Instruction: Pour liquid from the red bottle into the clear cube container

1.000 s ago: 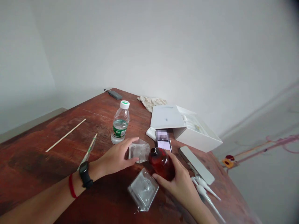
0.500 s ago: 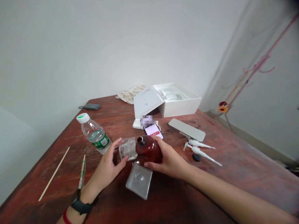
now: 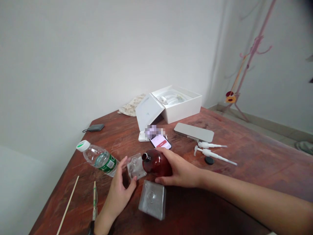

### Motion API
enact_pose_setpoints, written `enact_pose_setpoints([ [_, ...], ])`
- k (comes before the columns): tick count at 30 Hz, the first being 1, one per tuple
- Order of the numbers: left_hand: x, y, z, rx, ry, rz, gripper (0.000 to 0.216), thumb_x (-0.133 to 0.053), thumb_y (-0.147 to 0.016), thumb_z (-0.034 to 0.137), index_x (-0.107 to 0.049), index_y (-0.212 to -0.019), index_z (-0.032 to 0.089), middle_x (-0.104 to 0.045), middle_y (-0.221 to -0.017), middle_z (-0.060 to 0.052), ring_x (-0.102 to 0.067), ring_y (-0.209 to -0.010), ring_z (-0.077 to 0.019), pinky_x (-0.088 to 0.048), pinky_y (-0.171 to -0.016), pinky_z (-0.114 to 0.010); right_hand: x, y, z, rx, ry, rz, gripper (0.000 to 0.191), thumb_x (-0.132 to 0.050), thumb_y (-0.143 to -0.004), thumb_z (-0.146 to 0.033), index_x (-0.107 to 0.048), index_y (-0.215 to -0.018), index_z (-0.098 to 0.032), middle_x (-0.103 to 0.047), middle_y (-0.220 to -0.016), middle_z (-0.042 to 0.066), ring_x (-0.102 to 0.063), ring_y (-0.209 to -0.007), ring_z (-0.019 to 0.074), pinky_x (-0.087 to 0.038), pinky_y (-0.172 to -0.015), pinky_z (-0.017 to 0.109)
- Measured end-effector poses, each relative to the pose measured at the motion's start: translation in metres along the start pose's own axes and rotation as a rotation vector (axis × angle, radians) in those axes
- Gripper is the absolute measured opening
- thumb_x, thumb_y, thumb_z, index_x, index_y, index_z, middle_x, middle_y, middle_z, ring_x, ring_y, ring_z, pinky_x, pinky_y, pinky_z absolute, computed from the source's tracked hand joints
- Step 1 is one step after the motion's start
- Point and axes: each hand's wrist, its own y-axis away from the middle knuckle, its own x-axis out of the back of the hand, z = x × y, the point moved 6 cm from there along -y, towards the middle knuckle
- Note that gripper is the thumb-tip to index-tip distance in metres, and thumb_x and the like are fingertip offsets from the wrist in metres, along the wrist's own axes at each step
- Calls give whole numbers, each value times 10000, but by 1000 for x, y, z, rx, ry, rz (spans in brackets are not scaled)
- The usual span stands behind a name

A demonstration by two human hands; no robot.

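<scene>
My right hand is wrapped round the body of a dark red-brown bottle, whose uncapped neck points up and left. My left hand has its thumb and fingers spread beside a clear square container with a round raised part on top. The thumb tip is at its near edge; I cannot tell whether it touches. A second clear square container, with a round ring on top, stands on the table nearer me, just below the bottle.
A water bottle stands left of my left hand, near two thin sticks. Rightward lie two white pump heads, a black cap and a grey case. Behind are a phone and an opened white box.
The whole view has shifted and tilted a little. My right hand keeps hold of the red-brown bottle, and my left hand stays spread by the clear container. The nearer container shows more of its side.
</scene>
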Motion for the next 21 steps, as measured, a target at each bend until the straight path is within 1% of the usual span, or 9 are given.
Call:
enact_pose_setpoints([
  [4, 0, 2, -5, 12, -31, 4, 618, -631, -1048, 385, -402, -1606, 253, -590, -1566, -173, -606, -1431, -368, -457, -1217, -623, 0, -1, 2, 16, -13, 4, 884, -916, -798, -455, -478, -1511, -171, -608, -1532, 217, -601, -1417, 414, -497, -1182, 543],
  [7, -1, 4, -6, -1, -49, -10, 627, -622, -1055, 379, -382, -1617, 241, -559, -1594, -186, -571, -1470, -374, -428, -1240, -629, 0, 0, 3, 15, -12, -3, 916, -916, -799, -430, -443, -1540, -172, -601, -1537, 217, -598, -1423, 409, -466, -1214, 553],
  [11, -3, 4, -7, -8, -60, -33, 623, -597, -1064, 362, -362, -1624, 221, -530, -1615, -208, -551, -1489, -378, -432, -1238, -632, 0, -1, 5, -10, -26, -10, 948, -916, -797, -427, -414, -1560, -174, -600, -1537, 219, -602, -1419, 406, -450, -1227, 562],
  [17, -8, 5, -11, 16, -61, -53, 625, -587, -1063, 362, -352, -1625, 218, -527, -1618, -211, -538, -1502, -379, -417, -1243, -639, 0, -1, 7, -33, -37, -15, 962, -917, -789, -455, -413, -1559, -174, -609, -1533, 221, -606, -1413, 415, -448, -1223, 577],
  [21, -9, 5, -13, 23, -41, -52, 623, -591, -1060, 359, -356, -1623, 232, -535, -1615, -199, -552, -1490, -371, -417, -1243, -629, -1, 0, 8, -46, -16, -41, 990, -911, -787, -462, -395, -1576, -162, -583, -1559, 235, -586, -1435, 424, -436, -1232, 591],
])
